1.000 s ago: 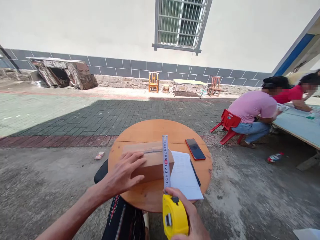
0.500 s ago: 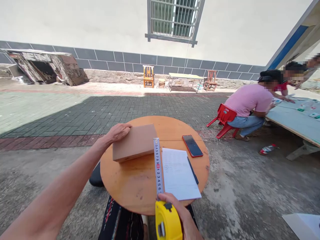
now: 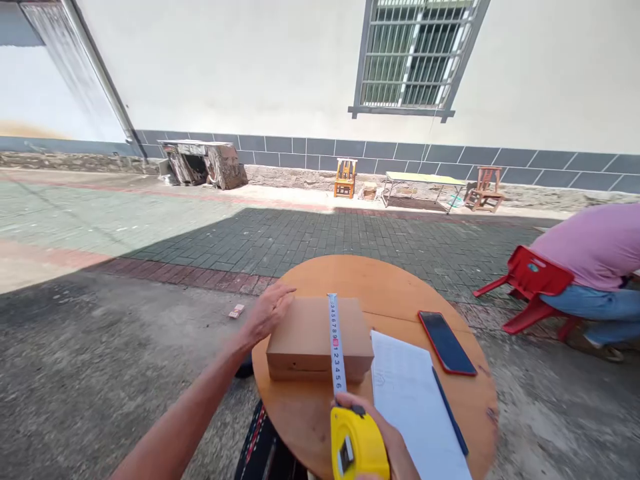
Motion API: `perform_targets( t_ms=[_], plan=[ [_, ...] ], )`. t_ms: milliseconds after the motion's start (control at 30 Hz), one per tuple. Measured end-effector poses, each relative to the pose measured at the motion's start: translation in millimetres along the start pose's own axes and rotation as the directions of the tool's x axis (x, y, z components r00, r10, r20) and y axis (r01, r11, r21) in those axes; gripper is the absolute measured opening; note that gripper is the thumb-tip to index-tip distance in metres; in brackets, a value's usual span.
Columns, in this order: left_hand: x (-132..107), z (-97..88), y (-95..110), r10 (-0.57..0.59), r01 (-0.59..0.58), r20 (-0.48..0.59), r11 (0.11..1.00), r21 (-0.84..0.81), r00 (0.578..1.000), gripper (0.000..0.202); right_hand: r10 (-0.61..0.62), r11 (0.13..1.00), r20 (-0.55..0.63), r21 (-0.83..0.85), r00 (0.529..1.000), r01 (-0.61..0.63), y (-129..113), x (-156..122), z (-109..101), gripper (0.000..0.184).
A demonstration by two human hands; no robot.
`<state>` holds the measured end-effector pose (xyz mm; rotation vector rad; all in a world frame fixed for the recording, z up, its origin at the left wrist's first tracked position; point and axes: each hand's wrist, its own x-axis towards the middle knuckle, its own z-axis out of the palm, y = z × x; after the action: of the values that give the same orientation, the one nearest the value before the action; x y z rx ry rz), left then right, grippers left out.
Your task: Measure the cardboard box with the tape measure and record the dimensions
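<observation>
A brown cardboard box (image 3: 305,333) lies flat on the round wooden table (image 3: 310,427). My left hand (image 3: 270,312) grips its far left corner, with the fingers curved along the edge. In my right hand (image 3: 385,433) is a yellow tape measure (image 3: 357,443), held near the table's front edge. Its pulled-out blade (image 3: 335,340) runs away from me over the box top, and the tip reaches about the box's far edge. I cannot tell whether the blade touches the cardboard. Just right of the box are white sheets of paper (image 3: 410,393) with a dark pen (image 3: 450,413) on them.
A phone (image 3: 447,343) in a red case lies on the table's right side. Beyond it, a person in a pink shirt (image 3: 595,243) sits on a red plastic chair (image 3: 540,277). Wooden chairs and a folding table (image 3: 425,178) stand along the far wall.
The box has turned squarer to me and sits closer. The tape blade has moved from beside the box to over its top. My view has swung left.
</observation>
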<state>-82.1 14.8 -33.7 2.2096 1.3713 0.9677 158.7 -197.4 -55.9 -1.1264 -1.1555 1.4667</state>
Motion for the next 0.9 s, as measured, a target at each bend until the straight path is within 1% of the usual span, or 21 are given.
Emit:
perform_targets(
  t_ms=[67,133,167,233,300,400,500,600,733,900],
  plan=[
    [-30,4.4,-5,-0.055,0.054,-0.110,0.998,-0.017,0.992,0.045,-0.016,1.000,0.063,0.026,0.998,0.015,-6,12,8,0.095],
    [-60,14.6,-9,-0.111,0.101,-0.190,0.993,-0.064,0.976,0.046,-0.011,0.999,0.074,0.032,0.997,0.008,-10,21,14,0.092],
    [-72,20.7,-10,-0.150,0.126,-0.222,0.985,-0.119,0.963,0.046,-0.008,1.000,0.063,0.031,0.998,0.006,-10,24,17,0.090],
    [-92,32.7,-8,-0.213,0.158,-0.249,0.961,-0.225,0.945,0.046,0.002,0.999,0.035,0.040,0.999,-0.003,-10,27,23,0.086],
    [-104,41.6,-4,-0.254,0.174,-0.240,0.935,-0.309,0.937,0.049,0.015,0.996,0.015,0.083,1.000,-0.016,-9,28,28,0.082],
    [-111,48.4,3,-0.293,0.196,-0.220,0.906,-0.375,0.931,0.052,0.033,0.986,-0.031,0.165,0.999,-0.028,-8,25,36,0.078],
    [-112,50.8,7,-0.316,0.208,-0.229,0.893,-0.398,0.921,0.050,0.047,0.977,-0.098,0.212,0.994,-0.026,-9,24,41,0.074],
    [-113,51.5,8,-0.323,0.208,-0.235,0.889,-0.408,0.917,0.050,0.093,0.966,-0.145,0.251,0.985,-0.054,-10,25,44,0.072],
    [-115,51.0,9,-0.322,0.206,-0.234,0.888,-0.412,0.918,0.052,0.121,0.951,-0.138,0.301,0.983,-0.075,-6,24,43,0.068],
    [-117,50.8,12,-0.313,0.210,-0.225,0.898,-0.386,0.923,0.051,0.102,0.958,-0.145,0.281,0.984,-0.058,-2,17,40,0.068]
  ],
)
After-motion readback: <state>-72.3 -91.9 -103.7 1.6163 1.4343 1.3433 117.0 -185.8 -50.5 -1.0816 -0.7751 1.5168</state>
